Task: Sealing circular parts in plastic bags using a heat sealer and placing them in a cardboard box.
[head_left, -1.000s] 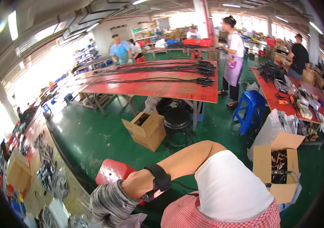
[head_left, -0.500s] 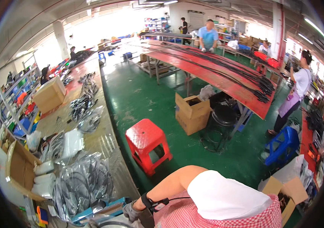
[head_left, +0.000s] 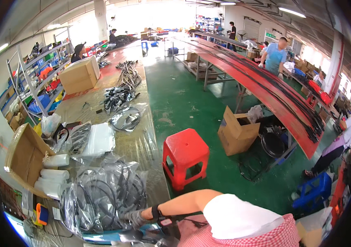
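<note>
My right hand (head_left: 133,218), in a grey glove with a black strap and small device at the wrist, reaches left over the bench. It is at the near right edge of a pile of clear plastic bags (head_left: 97,195) holding coiled dark cables. Its fingers blur into the bags, so whether it grips one is hidden. Just below lies a blue-edged flat object (head_left: 101,237), partly covered by plastic. A blurred grey shape beside it may be my left hand, but no fingers can be made out.
An open cardboard box (head_left: 25,158) with white rolls (head_left: 54,181) stands left of the bags. Beyond lie flat white bags (head_left: 97,140) and cable bundles (head_left: 120,99). A red stool (head_left: 185,150) stands beside the bench. A co-worker (head_left: 274,57) stands at the long red table (head_left: 262,96).
The view has swung left and the scene shifts right. My right hand has moved from the bench edge up to the bagged cables. The co-worker in blue has straightened up.
</note>
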`<state>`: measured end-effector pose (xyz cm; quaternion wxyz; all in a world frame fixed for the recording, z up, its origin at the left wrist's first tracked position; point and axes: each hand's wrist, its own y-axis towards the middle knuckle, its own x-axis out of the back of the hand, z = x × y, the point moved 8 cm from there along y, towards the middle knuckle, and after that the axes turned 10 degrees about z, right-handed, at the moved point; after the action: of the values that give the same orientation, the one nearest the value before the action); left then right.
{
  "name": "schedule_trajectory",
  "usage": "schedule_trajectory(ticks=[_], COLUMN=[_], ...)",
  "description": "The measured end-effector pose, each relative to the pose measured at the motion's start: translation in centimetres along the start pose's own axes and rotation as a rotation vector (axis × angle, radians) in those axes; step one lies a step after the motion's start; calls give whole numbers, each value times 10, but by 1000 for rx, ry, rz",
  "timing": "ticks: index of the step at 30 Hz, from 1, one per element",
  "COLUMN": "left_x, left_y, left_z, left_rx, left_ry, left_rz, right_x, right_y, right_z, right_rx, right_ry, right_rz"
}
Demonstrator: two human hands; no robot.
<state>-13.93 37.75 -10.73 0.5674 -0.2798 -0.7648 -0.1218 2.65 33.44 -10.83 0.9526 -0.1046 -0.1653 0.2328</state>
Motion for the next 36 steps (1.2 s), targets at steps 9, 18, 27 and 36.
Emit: schedule_trajectory(ticks=[9,18,27,36], left_x=[-16,33,81,106], left_y=[-20,-29,-95,-80], left_z=[68,42,49,28], left_rx=[221,279,504,291], left_ry=[-315,-334,-656,-687], left_rz=[196,259,74,43], right_x=[-54,-75,-68,-63], right_y=[97,259,178,142], right_z=[-32,-197,-58,-18], right_rx=[54,18,129,95], right_ry=[29,-184,-151,-103], right_rz=[147,-209,33,31])
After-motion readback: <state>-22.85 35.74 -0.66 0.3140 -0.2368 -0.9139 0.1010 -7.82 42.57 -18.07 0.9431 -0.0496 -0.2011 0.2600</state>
